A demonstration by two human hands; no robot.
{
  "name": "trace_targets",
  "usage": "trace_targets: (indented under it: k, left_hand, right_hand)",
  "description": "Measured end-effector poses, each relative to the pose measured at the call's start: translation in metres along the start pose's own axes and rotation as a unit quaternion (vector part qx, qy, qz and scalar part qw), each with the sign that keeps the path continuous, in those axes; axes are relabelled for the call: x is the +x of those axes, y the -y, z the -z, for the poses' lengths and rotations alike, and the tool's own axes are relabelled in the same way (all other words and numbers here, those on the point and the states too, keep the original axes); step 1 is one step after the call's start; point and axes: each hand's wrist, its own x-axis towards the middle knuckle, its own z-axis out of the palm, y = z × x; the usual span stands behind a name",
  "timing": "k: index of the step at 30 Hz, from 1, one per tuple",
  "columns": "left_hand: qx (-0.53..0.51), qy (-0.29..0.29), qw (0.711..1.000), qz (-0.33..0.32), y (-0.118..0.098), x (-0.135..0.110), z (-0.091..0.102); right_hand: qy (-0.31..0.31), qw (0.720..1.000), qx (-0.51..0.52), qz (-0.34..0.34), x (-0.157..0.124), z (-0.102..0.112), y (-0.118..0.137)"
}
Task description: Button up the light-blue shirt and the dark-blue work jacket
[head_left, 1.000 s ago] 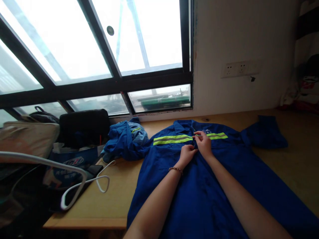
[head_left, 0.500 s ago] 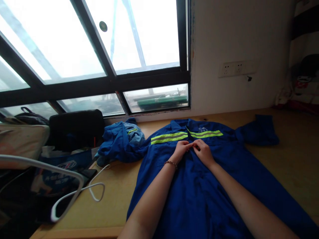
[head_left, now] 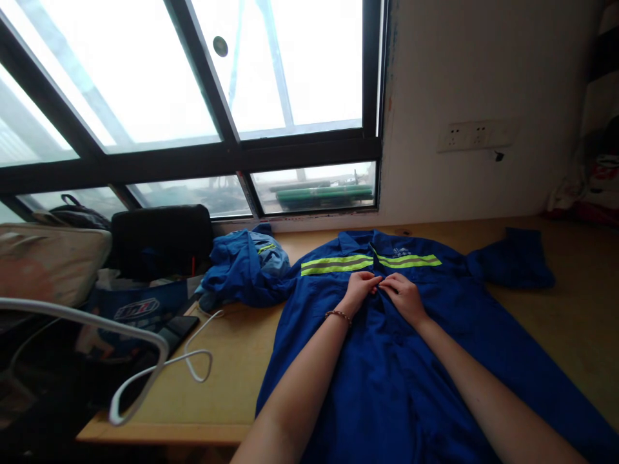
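Observation:
A blue work coverall with yellow-green reflective strips across the chest lies spread out, collar toward the window. Both hands meet at its front opening, just below the strips. My left hand, with a beaded bracelet at the wrist, pinches one edge of the opening. Opposite it, my right hand pinches the cloth of the other edge with thumb and fingers. Any fastener between the fingertips is too small to make out. One sleeve stretches out to the right; the other side runs into bunched blue cloth on the left.
The coverall rests on a yellowish wooden table. A white cable curls over its left side near a dark phone-like slab. Bags, including a black one, crowd the left below the window. Wall sockets sit at right.
The view has shifted, so the scene sits slightly farther right. My hands stay at the front opening; the fingertips have moved slightly apart and the right fingers have changed their pinch.

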Motion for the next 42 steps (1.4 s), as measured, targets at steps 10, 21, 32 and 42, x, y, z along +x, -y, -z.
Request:
trace_targets:
  k: [10, 21, 32, 42]
  left_hand:
    - [0.035, -0.048, 0.998, -0.005, -0.009, -0.006, -0.006]
    - [0.064, -0.008, 0.995, -0.069, -0.011, -0.010, -0.008]
    - [0.137, 0.170, 0.975, 0.051, -0.021, -0.025, -0.042]
    - [0.366, 0.102, 0.924, -0.037, -0.029, -0.070, -0.030]
  right_hand:
    - [0.023, 0.998, -0.043, -0.045, 0.000, -0.002, -0.007]
    - [-0.017, 0.995, -0.039, -0.087, -0.003, -0.008, -0.011]
    - [-0.222, 0.937, -0.061, -0.263, 0.008, 0.021, -0.041]
    - [-0.198, 0.946, -0.022, -0.255, 0.011, 0.021, -0.043]
